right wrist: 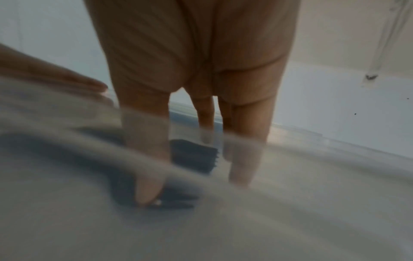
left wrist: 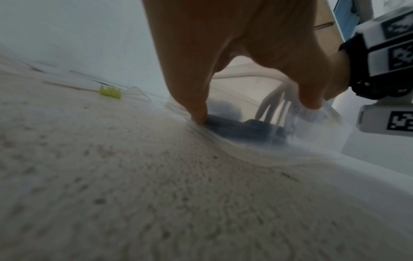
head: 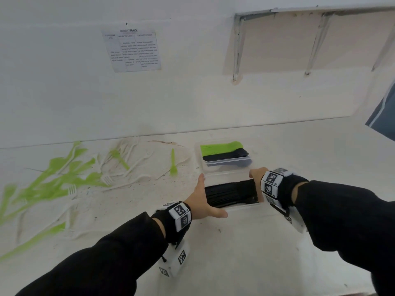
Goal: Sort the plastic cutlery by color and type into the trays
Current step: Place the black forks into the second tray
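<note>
Head view, centre of frame: a clear near tray [head: 241, 207] full of black cutlery [head: 230, 192] sits between both hands. The left hand [head: 203, 201], fingers straight, presses flat against its left end; the right hand [head: 257, 180] reaches down into its right end, fingertips among the black pieces. Just above, a second tray [head: 199, 159] holds green and black pieces. Loose green forks [head: 53, 180] and white forks [head: 128, 165] lie scattered at left.

A white, speckled and scuffed desk [head: 245, 242] runs up to a white wall [head: 64, 82]. A printed paper sheet with a table of text [head: 131, 50] is stuck on the wall. Right of it sits a beige recessed panel with pale metal brackets [head: 310, 43].
</note>
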A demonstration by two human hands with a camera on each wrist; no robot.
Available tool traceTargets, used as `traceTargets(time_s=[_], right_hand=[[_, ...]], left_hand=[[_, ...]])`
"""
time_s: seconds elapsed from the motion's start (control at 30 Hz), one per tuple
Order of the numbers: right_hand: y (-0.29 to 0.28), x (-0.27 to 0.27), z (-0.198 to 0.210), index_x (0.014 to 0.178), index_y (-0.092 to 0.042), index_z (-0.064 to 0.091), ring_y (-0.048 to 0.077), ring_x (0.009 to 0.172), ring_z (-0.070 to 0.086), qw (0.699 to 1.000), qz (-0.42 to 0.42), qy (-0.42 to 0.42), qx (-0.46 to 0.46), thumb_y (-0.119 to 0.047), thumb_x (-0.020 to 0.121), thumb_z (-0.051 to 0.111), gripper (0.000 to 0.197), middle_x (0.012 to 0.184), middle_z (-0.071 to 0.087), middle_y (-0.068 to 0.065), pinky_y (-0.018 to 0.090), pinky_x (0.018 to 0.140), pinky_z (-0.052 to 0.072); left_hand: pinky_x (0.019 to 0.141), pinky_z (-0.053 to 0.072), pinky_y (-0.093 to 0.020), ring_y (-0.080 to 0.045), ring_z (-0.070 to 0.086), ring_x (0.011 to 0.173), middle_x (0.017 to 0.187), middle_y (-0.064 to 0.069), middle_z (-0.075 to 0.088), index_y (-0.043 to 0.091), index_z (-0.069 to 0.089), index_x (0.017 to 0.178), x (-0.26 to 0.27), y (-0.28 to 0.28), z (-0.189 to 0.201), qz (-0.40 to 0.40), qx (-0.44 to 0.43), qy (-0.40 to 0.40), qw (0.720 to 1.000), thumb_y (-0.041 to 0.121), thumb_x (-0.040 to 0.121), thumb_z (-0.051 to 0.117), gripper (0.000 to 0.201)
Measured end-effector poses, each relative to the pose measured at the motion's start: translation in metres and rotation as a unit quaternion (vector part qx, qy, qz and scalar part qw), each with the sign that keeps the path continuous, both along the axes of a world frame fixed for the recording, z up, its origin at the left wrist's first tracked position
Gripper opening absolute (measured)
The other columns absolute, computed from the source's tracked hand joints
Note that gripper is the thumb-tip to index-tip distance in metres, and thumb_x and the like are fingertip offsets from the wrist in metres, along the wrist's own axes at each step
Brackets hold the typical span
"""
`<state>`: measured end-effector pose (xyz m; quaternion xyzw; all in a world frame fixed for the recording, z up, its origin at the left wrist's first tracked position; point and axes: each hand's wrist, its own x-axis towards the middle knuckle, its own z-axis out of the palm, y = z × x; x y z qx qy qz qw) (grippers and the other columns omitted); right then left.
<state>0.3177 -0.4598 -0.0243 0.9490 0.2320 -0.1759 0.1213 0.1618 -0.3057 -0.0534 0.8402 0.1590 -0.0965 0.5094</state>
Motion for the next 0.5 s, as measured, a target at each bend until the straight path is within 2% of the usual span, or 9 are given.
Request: traceTargets(time_s=[0.07, 0.23, 0.33, 0.4, 0.43, 0.5], right_hand=[[-0.002, -0.002, 0.0, 0.121, -0.014, 0.046, 0.025, 0.106, 0.062, 1.0, 0.011, 0.011, -0.001, -0.029, 0.069, 0.072, 0.06, 0.118, 0.057, 0.007, 0.035, 0.094, 0.048], [0.002, -0.009, 0.003, 0.107, -0.013, 0.059, 0.025, 0.096, 0.068, 1.0, 0.014, 0.022, -0.004, -0.037, 0.061, 0.077, 0.054, 0.103, 0.067, 0.006, 0.037, 0.084, 0.055], [0.002, -0.011, -0.003, 0.116, -0.009, 0.056, 0.026, 0.105, 0.063, 1.0, 0.006, 0.011, 0.011, -0.03, 0.066, 0.079, 0.059, 0.111, 0.061, 0.006, 0.034, 0.089, 0.052], [0.002, -0.005, -0.016, 0.119, -0.011, 0.057, 0.023, 0.106, 0.063, 1.0, -0.01, 0.002, 0.02, -0.03, 0.065, 0.081, 0.062, 0.113, 0.062, 0.003, 0.034, 0.09, 0.051], [0.002, -0.006, -0.017, 0.117, -0.013, 0.058, 0.023, 0.104, 0.064, 1.0, -0.009, 0.009, 0.015, -0.031, 0.065, 0.08, 0.059, 0.112, 0.064, 0.004, 0.036, 0.09, 0.052], [-0.002, -0.014, -0.008, 0.119, -0.008, 0.055, 0.027, 0.109, 0.061, 0.998, 0.009, 0.0, 0.063, -0.025, 0.074, 0.073, 0.051, 0.117, 0.061, 0.009, 0.037, 0.092, 0.051]], left_hand=[[0.117, 0.015, -0.032, -0.016, 0.002, 0.145, 0.158, 0.004, -0.007, 0.018, -0.021, 0.146, 0.0, 0.0, 0.001, 0.002, 0.008, -0.002, 1.0, 0.029, 0.061, 0.087, 0.138], [0.115, 0.014, -0.029, -0.016, 0.002, 0.145, 0.158, 0.004, -0.007, 0.018, -0.022, 0.146, -0.002, -0.002, 0.004, 0.002, 0.021, 0.003, 1.0, 0.03, 0.065, 0.085, 0.135], [0.113, 0.016, -0.026, -0.016, 0.005, 0.145, 0.158, 0.005, -0.004, 0.017, -0.021, 0.147, -0.004, -0.005, 0.008, 0.007, 0.034, 0.003, 0.999, 0.028, 0.068, 0.082, 0.13], [0.112, 0.015, -0.025, -0.016, 0.005, 0.145, 0.158, 0.004, -0.004, 0.016, -0.021, 0.147, -0.005, -0.007, 0.009, 0.008, 0.037, 0.001, 0.999, 0.027, 0.07, 0.081, 0.128], [0.111, 0.014, -0.023, -0.015, 0.005, 0.145, 0.158, 0.004, -0.004, 0.016, -0.021, 0.147, -0.006, -0.008, 0.01, 0.008, 0.039, 0.0, 0.999, 0.026, 0.071, 0.081, 0.127], [0.109, 0.013, -0.02, -0.014, 0.004, 0.145, 0.158, 0.004, -0.005, 0.015, -0.021, 0.146, -0.007, -0.009, 0.011, 0.01, 0.04, 0.0, 0.999, 0.025, 0.071, 0.08, 0.127]])
